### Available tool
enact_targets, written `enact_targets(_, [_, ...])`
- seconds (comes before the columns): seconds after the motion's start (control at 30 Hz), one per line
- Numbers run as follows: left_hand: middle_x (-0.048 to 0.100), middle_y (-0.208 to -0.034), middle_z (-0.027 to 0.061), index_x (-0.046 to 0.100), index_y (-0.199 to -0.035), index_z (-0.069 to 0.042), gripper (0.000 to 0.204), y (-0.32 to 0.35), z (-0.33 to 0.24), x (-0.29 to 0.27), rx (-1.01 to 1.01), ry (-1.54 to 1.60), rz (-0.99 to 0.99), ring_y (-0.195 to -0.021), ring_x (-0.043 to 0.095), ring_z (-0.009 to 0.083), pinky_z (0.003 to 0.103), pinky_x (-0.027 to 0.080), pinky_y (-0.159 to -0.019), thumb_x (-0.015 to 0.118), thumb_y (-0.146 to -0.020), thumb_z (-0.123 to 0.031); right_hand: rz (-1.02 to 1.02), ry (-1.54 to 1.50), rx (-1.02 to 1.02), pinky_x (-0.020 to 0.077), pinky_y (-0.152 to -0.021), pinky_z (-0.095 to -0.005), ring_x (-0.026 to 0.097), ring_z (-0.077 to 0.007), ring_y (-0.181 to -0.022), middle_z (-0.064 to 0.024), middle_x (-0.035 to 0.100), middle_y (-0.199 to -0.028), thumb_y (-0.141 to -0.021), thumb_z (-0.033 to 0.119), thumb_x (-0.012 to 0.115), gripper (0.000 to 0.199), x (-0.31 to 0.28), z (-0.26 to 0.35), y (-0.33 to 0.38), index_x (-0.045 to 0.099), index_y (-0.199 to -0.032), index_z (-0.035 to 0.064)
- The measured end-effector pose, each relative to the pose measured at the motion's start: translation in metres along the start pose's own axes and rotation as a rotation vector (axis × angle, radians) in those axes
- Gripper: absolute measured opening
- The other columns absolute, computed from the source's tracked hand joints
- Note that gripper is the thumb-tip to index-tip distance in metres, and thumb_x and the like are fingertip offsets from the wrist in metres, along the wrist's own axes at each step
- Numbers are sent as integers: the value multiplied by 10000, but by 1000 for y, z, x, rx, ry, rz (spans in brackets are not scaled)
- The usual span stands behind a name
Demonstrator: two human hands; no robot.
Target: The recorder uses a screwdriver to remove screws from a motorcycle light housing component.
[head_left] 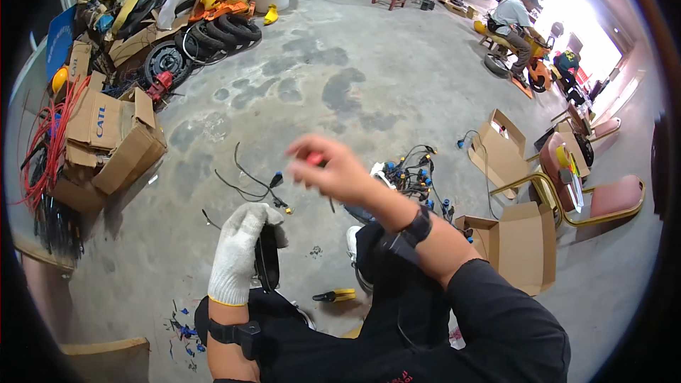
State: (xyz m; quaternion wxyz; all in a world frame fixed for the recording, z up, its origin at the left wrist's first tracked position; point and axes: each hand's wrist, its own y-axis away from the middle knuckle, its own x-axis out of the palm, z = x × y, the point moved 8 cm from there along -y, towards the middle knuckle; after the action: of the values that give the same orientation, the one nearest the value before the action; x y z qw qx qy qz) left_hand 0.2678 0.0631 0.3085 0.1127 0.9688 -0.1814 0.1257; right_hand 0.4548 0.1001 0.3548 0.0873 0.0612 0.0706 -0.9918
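My left hand (pixel 245 245), in a white knitted glove, is closed around a black elongated thing (pixel 267 262) that hangs below the fingers. Its exact kind does not show. Bare and slightly blurred, my right hand (pixel 323 163) is raised ahead over the floor, its fingers curled round a small red thing (pixel 315 159). Just beyond the glove, a black cable with blue and yellow connectors (pixel 277 181) lies on the concrete. Between my feet rests a tool with yellow-and-black handles (pixel 335 296).
Right of my right arm lies a heap of black cables (pixel 418 177) beside open cardboard boxes (pixel 525 241) and pink chairs (pixel 613 202). Cartons (pixel 106 128), red cable (pixel 50 142) and tyres (pixel 220 35) crowd the left. A person (pixel 514 18) sits at the far right.
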Motion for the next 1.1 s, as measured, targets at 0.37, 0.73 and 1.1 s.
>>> enact_targets(0.37, [682,-808,66,650,-1055,-8,347,3,1,-9,89,-35,-122,-698,674,163,301,556,-647,563,-1030,-343,188,145,-173,515,-771,-318,617,-164,-836,-76,669,-936,-860,175,774,274,62,5,13,683,-1077,35])
enact_targets(0.73, [686,-804,64,660,-1042,-13,407,3,1,-4,64,-21,-26,-678,653,147,287,538,-632,583,-1012,-411,203,-21,-154,446,-788,-270,547,-102,-864,6,610,-883,-887,197,762,189,66,-7,19,678,-983,58])
enact_targets(1.1, [637,-796,42,633,-910,-67,409,-5,1,-39,14,100,-308,-619,631,149,322,559,-577,527,-1026,-444,-193,-258,296,454,-478,-271,554,-98,-551,-19,588,-679,-903,191,653,166,45,-126,-36,653,-915,25])
